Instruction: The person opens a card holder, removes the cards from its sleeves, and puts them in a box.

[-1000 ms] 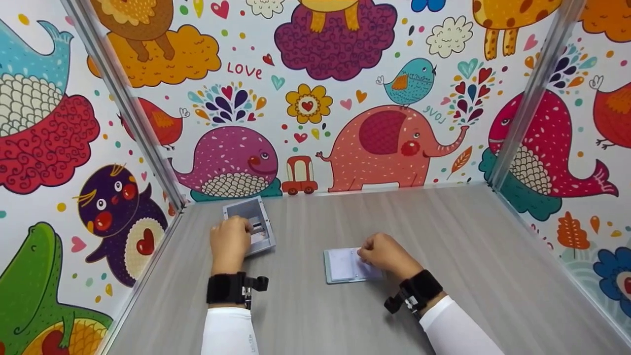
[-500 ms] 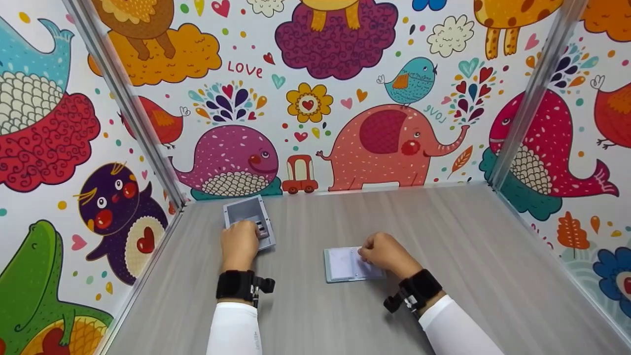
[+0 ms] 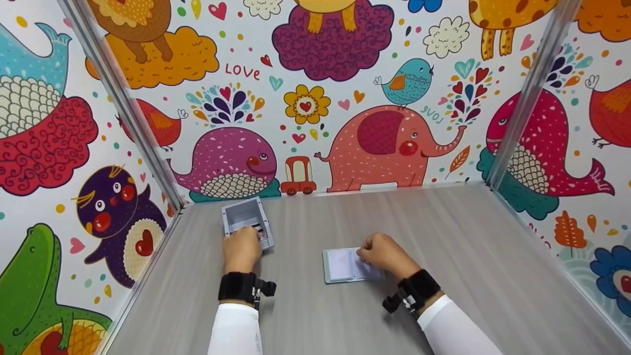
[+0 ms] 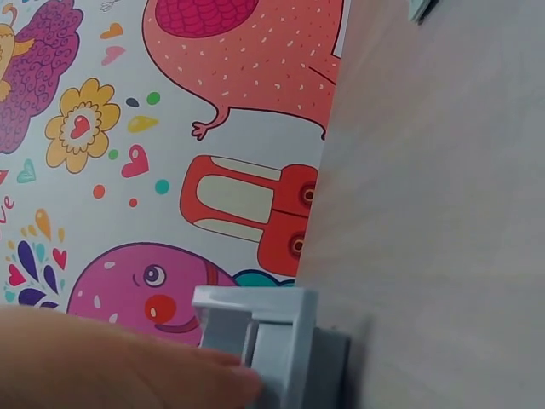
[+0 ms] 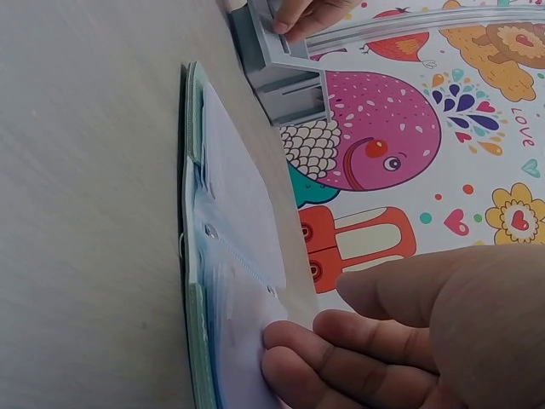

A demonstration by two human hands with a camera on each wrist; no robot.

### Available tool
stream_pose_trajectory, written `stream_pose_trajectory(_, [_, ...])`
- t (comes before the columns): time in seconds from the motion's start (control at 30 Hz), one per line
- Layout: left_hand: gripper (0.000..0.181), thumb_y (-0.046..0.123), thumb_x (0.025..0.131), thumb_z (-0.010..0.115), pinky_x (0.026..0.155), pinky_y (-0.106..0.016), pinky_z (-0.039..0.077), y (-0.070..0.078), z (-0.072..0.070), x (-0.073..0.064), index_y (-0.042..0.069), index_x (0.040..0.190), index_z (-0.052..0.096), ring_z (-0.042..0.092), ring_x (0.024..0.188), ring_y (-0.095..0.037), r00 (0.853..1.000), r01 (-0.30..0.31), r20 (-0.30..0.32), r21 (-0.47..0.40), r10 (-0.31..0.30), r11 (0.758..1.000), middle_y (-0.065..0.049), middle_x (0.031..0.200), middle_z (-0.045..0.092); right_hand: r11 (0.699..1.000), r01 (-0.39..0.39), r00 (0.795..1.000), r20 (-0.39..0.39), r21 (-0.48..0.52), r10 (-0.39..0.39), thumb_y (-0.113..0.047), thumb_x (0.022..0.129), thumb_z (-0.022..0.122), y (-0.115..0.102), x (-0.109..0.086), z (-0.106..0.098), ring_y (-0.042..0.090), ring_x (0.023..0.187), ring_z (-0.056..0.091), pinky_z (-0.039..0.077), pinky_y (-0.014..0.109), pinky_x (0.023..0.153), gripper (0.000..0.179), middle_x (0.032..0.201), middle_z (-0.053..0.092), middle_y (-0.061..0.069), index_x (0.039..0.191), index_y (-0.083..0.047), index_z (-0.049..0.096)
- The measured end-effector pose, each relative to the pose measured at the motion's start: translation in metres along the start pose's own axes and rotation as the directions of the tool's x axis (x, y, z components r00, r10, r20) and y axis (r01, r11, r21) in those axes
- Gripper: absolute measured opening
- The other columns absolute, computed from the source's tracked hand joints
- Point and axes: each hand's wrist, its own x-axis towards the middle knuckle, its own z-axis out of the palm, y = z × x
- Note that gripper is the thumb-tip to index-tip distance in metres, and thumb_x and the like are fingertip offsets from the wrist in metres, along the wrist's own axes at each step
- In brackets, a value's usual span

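My left hand (image 3: pixel 241 250) reaches over the near part of a grey box (image 3: pixel 242 213), its fingers dipping inside. Beside the fingers, small dark-and-pale items (image 3: pixel 261 230) show in the box. A finger (image 4: pixel 213 375) lies along the box's inner divider in the left wrist view; whether it pinches anything I cannot tell. A small ring-bound album (image 3: pixel 340 264) lies open on the table, with a green cover and clear sleeves. My right hand (image 3: pixel 388 253) rests on its right-hand page (image 5: pixel 243 332). In the right wrist view, the thumb stands apart from loosely bent fingers, with nothing between them.
The grey wood-patterned table (image 3: pixel 305 315) runs back to a wall (image 3: pixel 340 162) printed with cartoon animals. Metal posts (image 3: pixel 517 113) mark the two back corners, and printed side panels (image 3: pixel 143 197) enclose both sides.
My left hand has shifted right and slightly nearer along the box, uncovering more of its far interior. The right hand and the album have stayed in place.
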Motion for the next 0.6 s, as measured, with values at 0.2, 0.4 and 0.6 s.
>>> stream_pose_trajectory(0.2, [0.013, 0.01, 0.096, 0.073, 0.093, -0.067, 0.059, 0.003, -0.003, -0.001, 0.004, 0.089, 0.082, 0.081, 0.1, -0.049, 0.998, 0.009, 0.064, -0.015, -0.008, 1.0, -0.023, 0.103, 0.085, 0.998, -0.063, 0.998, -0.01, -0.018, 0.062, -0.014, 0.103, 0.076, -0.01, -0.004, 0.001, 0.014, 0.063, 0.054, 0.04, 0.028, 0.055, 0.024, 0.07, 0.063, -0.003, 0.079, -0.009, 0.08])
stream_pose_trajectory(0.4, [0.015, 0.014, 0.101, 0.076, 0.097, -0.067, 0.059, 0.016, -0.011, 0.0, 0.001, 0.101, 0.084, 0.078, 0.109, -0.05, 0.999, -0.002, 0.052, -0.054, 0.005, 0.999, -0.024, 0.111, 0.083, 0.997, -0.076, 0.997, -0.019, -0.026, 0.075, -0.015, 0.102, 0.077, -0.011, -0.003, 0.001, 0.014, 0.063, 0.054, 0.04, 0.029, 0.055, 0.023, 0.07, 0.063, -0.005, 0.08, -0.01, 0.08])
stream_pose_trajectory(0.6, [0.017, 0.015, 0.1, 0.082, 0.096, -0.062, 0.062, 0.048, -0.023, -0.004, 0.004, 0.112, 0.087, 0.08, 0.109, -0.045, 0.99, -0.14, -0.027, -0.044, 0.139, 0.989, -0.019, 0.115, 0.085, 0.997, -0.066, 0.997, -0.043, -0.031, 0.064, -0.012, 0.099, 0.076, -0.01, -0.001, 0.003, 0.012, 0.062, 0.054, 0.04, 0.026, 0.054, 0.02, 0.067, 0.063, -0.006, 0.079, -0.011, 0.079])
